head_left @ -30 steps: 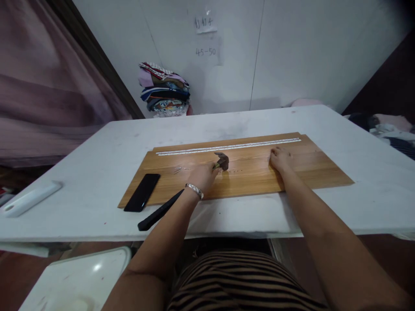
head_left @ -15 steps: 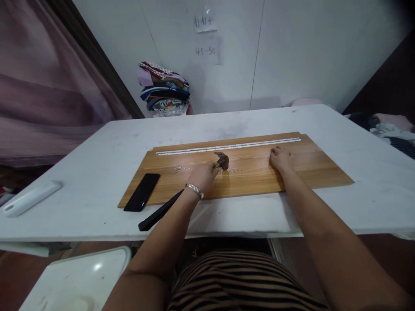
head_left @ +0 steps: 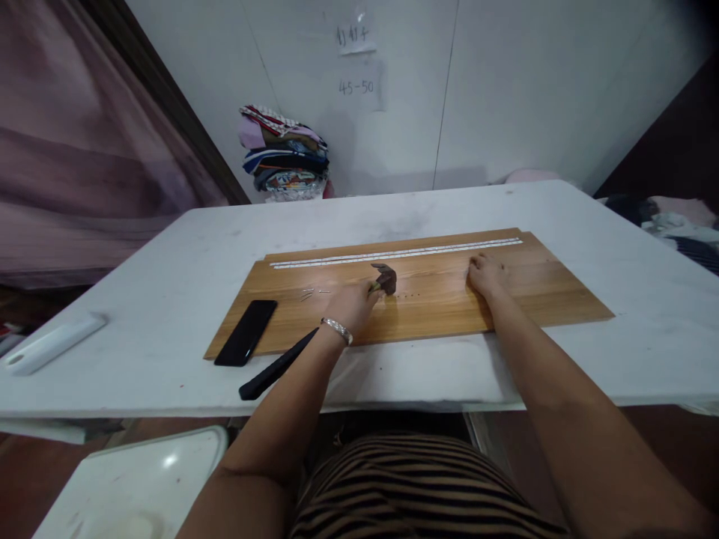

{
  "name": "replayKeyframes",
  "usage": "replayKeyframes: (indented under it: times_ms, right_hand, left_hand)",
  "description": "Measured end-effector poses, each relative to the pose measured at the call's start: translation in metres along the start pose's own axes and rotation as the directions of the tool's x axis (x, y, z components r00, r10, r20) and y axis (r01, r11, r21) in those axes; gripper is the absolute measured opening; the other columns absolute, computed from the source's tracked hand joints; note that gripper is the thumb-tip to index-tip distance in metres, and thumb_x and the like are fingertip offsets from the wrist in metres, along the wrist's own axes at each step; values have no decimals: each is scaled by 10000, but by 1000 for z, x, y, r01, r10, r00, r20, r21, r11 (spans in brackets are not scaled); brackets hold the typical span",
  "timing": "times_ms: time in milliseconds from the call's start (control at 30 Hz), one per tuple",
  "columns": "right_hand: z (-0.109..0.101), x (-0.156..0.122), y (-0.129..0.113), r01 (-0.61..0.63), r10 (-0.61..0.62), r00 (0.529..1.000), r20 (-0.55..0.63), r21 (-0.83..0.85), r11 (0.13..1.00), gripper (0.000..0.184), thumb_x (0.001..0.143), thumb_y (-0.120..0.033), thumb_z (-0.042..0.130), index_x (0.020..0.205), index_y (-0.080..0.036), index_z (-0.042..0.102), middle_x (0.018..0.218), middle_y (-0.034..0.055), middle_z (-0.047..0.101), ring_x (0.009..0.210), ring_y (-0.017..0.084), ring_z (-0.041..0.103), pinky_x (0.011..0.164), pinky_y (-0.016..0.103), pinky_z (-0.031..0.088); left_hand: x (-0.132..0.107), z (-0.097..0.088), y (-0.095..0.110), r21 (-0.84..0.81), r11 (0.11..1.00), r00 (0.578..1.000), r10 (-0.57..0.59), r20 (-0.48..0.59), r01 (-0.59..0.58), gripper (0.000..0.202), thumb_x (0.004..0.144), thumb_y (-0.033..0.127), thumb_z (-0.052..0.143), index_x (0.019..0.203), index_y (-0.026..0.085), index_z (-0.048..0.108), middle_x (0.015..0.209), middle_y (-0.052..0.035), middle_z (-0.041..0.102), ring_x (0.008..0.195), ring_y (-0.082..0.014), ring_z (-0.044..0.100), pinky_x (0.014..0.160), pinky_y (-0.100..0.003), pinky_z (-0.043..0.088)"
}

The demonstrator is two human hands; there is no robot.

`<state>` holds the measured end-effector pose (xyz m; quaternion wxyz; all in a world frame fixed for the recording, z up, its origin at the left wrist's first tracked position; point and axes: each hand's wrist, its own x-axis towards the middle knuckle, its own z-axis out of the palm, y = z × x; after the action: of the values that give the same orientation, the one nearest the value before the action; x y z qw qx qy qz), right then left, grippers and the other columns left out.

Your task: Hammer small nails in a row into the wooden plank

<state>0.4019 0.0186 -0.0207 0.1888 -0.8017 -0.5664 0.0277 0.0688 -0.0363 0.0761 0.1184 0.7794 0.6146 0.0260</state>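
A long wooden board [head_left: 533,292] lies on the white table [head_left: 168,284]. My left hand [head_left: 353,303] is closed around a hammer near its dark head [head_left: 385,278], which rests on the board; the black handle [head_left: 275,368] sticks out behind my wrist over the table's front edge. My right hand [head_left: 485,274] rests on the board with its fingers curled down, holding nothing that I can see. A row of small nail heads [head_left: 409,296] dots the board just right of the hammer head. A few loose nails [head_left: 312,293] lie to the left.
A black phone [head_left: 246,343] lies on the board's left end. A white measuring strip [head_left: 398,253] runs along the board's far edge. A white oblong object [head_left: 50,343] sits at the table's left. Folded clothes [head_left: 284,156] are stacked by the wall. A white stool [head_left: 135,486] stands below.
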Motion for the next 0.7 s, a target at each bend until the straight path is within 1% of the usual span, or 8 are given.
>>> replayKeyframes:
  times_ms: [200, 333, 500, 700]
  right_hand:
    - [0, 0, 1, 2, -2, 1000, -3, 14, 1000, 400, 938, -240, 380, 1107, -201, 740, 1321, 130, 648, 1237, 280, 514, 1048, 465, 332]
    - [0, 1, 0, -2, 2, 1000, 5, 1, 1000, 403, 935, -243, 379, 1117, -199, 736, 1332, 129, 642, 1234, 280, 519, 1041, 460, 342]
    - [1, 1, 1, 1, -1, 1000, -1, 14, 1000, 402, 938, -247, 376, 1112, -208, 737, 1300, 123, 658, 1242, 280, 514, 1044, 460, 335]
    - [2, 2, 2, 12, -12, 1000, -3, 8, 1000, 410, 945, -246, 377, 1114, -205, 749, 1242, 131, 670, 1215, 285, 522, 1039, 472, 342]
  left_hand:
    - [0, 1, 0, -24, 1000, 1000, 15, 3, -15, 354, 988, 455, 468, 1104, 213, 699, 1051, -106, 759, 980, -246, 699, 754, -291, 465]
    - [-1, 0, 0, -25, 1000, 1000, 11, -2, -11, 353, 987, 447, 467, 1098, 208, 701, 1041, -111, 759, 975, -254, 698, 757, -300, 467]
    - [0, 0, 1, -10, 1000, 1000, -6, -4, 6, 366, 991, 463, 452, 1065, 201, 697, 1021, -117, 759, 952, -257, 702, 741, -304, 464]
    - [-1, -1, 3, -7, 1000, 1000, 5, 4, -5, 359, 991, 448, 459, 1072, 194, 700, 1055, -123, 758, 992, -260, 699, 778, -308, 467]
